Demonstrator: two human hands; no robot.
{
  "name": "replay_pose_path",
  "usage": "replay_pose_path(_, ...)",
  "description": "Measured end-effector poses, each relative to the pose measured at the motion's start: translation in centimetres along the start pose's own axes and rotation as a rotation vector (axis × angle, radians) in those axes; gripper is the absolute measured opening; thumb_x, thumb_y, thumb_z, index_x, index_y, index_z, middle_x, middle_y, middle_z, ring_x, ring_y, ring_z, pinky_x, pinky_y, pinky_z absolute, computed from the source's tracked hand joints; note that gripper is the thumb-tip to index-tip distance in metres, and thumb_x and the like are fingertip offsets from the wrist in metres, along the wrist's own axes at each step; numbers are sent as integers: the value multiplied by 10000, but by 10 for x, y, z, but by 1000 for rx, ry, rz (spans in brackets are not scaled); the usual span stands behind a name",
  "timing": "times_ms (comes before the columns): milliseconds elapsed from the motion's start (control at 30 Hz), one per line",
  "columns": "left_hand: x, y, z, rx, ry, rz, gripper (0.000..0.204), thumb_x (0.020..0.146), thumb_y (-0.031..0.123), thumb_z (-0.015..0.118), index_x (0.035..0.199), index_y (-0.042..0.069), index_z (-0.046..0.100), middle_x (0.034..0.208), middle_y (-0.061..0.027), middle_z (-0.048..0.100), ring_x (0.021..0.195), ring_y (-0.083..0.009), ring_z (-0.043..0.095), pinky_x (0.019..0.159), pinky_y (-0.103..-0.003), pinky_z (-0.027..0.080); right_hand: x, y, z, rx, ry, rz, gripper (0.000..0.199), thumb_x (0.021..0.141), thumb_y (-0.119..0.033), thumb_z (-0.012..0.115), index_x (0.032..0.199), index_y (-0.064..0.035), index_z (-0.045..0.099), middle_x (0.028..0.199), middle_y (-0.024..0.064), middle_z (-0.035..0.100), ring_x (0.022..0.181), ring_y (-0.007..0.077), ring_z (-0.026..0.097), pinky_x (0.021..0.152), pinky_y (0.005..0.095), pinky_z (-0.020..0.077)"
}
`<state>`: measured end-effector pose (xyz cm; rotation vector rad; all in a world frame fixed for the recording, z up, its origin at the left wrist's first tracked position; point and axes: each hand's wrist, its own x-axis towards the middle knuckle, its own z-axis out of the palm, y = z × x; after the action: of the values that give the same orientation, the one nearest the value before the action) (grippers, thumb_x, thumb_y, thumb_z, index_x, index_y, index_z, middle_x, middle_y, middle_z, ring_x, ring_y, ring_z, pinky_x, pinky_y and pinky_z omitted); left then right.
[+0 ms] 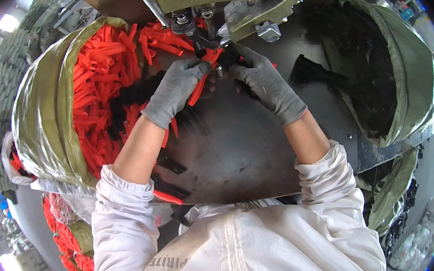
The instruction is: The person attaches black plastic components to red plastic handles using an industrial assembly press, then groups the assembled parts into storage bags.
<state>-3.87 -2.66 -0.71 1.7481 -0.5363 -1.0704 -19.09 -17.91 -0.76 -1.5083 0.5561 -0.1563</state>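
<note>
My left hand [177, 87], in a grey glove, is closed on a red plastic handle-like part [197, 91], which slants from the machine's tip down past the fingers. My right hand [269, 83], also gloved in grey, has its fingers bent round a black part [229, 56] right beside the red one. Both parts meet under the metal machine head [207, 22]; the exact join is hidden by the fingers and the fittings. A bit of red shows behind my right fingers, and I cannot tell what it belongs to.
An open green sack [47, 103] on the left spills red plastic parts [98, 66] onto the dark metal table [236, 153]. On the right, another green sack [416, 76] holds black parts, and one black part [314, 72] lies at its mouth. A red-and-black piece [168, 197] rests at the near edge.
</note>
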Motion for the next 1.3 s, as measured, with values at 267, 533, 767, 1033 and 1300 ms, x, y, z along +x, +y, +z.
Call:
replay_pose_path(267,-11,-6,-40,872,315,576,259,1015,206,616,1115,-9,719,895,-96,744,842,-178,740,764,-345,574,16,33,5,139,-77,13,475,976,-188,641,1435,-100,562,877,-13,635,626,44,558,515,194,417)
replay_pose_path(533,-34,-48,-265,1733,819,346,170,925,153,661,1066,60,682,1024,-188,706,900,-364,737,809,-444,603,14,12,16,70,-66,133,547,988,-173,652,1511,-103,508,883,7,651,613,54,563,515,221,448)
replay_pose_path(767,-19,-36,-274,2164,774,-146,196,969,195,641,1140,102,665,1131,-139,675,1076,-313,710,876,-398,602,1,12,2,-18,-86,132,552,988,-184,622,1516,-76,501,879,15,661,634,52,571,501,213,438)
replay_pose_path(1033,-31,-55,-291,2369,662,71,153,971,156,621,1119,122,611,1056,-107,700,893,-248,756,747,-351,618,3,26,-2,53,-129,189,331,996,-155,621,1300,-47,549,886,46,659,650,83,596,538,257,497)
replay_pose_path(1300,-93,8,-132,1620,584,896,305,1023,195,599,1226,-33,579,1027,-231,678,918,-412,695,838,-510,559,-9,18,26,301,-74,16,375,950,-154,696,1308,-79,611,948,38,700,680,88,628,576,261,518)
